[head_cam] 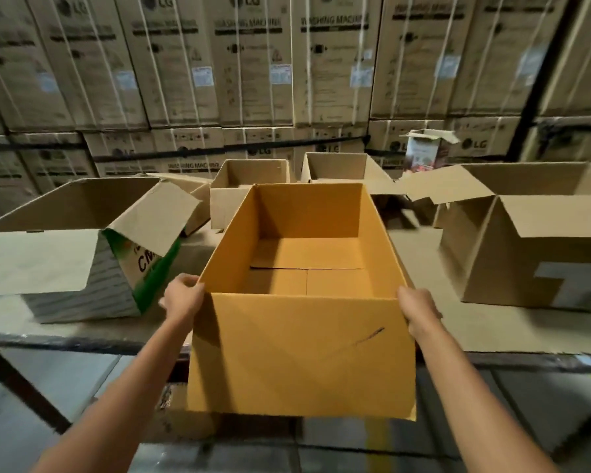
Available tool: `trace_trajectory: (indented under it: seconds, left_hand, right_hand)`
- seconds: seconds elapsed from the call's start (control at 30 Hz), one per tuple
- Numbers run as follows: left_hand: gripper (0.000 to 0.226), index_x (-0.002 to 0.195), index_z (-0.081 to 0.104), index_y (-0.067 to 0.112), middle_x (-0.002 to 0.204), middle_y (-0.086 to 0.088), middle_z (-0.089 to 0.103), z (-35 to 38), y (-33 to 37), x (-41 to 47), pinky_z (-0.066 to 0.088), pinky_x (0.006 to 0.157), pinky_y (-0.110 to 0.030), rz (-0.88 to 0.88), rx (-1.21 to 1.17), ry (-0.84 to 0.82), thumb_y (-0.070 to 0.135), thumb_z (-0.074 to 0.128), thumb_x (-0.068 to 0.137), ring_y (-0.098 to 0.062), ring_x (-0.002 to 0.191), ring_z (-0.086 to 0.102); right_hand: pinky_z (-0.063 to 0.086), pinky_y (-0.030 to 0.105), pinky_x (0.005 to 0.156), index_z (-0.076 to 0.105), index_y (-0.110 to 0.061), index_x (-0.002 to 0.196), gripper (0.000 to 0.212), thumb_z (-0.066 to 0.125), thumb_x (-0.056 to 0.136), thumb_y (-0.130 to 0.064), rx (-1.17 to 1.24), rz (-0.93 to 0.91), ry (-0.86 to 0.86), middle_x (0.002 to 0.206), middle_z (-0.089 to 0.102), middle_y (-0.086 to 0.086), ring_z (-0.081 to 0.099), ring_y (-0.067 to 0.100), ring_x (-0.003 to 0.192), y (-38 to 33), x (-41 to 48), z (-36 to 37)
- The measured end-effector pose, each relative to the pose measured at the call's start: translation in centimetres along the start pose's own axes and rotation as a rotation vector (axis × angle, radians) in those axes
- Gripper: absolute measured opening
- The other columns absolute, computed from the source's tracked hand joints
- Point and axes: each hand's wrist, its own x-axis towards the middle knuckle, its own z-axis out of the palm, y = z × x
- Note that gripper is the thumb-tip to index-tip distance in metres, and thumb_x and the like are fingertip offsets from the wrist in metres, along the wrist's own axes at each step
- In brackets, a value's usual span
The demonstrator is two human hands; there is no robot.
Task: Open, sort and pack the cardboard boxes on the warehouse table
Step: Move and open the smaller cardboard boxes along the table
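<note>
**Open yellow carton held at the table's edge**

A person grips an empty yellow cardboard box [301, 353] with both bare hands at the centre of the frame, its top open and its bottom flaps closed. The left hand [183, 297] clasps the near left corner, fingers curled over the rim and pressed together against the side wall. The right hand [418, 310] holds the near right corner; its fingers wrap around the far side of the wall, so how they lie cannot be told. The box's near face hangs in front of the table [492, 331], while its far end reaches over the tabletop.

At left on the table stands a green-and-white printed box [116, 278] with flaps raised. At right sits a large brown box [512, 254], also open. Two smaller open cartons [246, 189] stand just beyond the yellow box. Stacked washing machine cartons [253, 63] fill the upper frame.
</note>
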Motion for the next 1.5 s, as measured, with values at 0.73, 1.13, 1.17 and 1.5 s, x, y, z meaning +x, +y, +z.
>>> trace_trajectory:
  seconds: [0.73,1.13,1.17,1.5]
  left_hand:
    - [0.045,0.125,0.056,0.016,0.11,-0.007,0.063,0.3,4.0,0.1,0.049,0.098,-0.051,-0.039,-0.095,-0.268,0.05,0.042,0.099,-0.026,0.101,0.061]
    - [0.064,0.135,0.045,0.031,0.132,0.006,0.055,3.0,5.3,-7.9,0.036,0.111,-0.046,0.751,0.889,-0.453,0.065,0.063,0.084,-0.019,0.128,0.05]
    - [0.061,0.134,0.046,0.031,0.132,0.006,0.055,3.7,4.7,-8.4,0.032,0.113,-0.046,0.755,0.891,-0.359,0.064,0.063,0.085,-0.019,0.128,0.048]
    - [0.064,0.141,0.036,0.025,0.147,-0.005,0.04,5.6,1.6,-8.8,0.012,0.123,-0.051,0.832,0.887,-0.122,0.062,0.053,0.092,-0.029,0.141,0.034]
  right_hand:
    - [0.053,0.047,0.091,0.059,-0.007,0.121,0.035,0.061,0.095,-0.031,-0.146,-0.155,-0.111,0.107,0.067,0.016,0.064,0.034,0.1,-3.8,-4.5,-4.3]
    - [0.022,0.05,0.119,0.045,-0.029,0.139,0.056,0.066,0.087,-0.025,-1.081,-0.873,-0.077,0.137,0.054,-0.005,0.045,0.02,0.13,-0.8,-9.7,2.5]
    - [0.016,0.051,0.121,0.042,-0.029,0.141,0.063,0.069,0.085,-0.02,-1.09,-0.878,-0.032,0.14,0.051,-0.004,0.041,0.02,0.134,-0.2,-9.6,2.9]
    - [-0.007,0.059,0.121,-0.007,-0.022,0.159,0.11,0.074,0.084,-0.03,-1.29,-0.769,-0.034,0.164,-0.02,0.015,-0.023,0.038,0.149,1.0,-11.0,3.8]
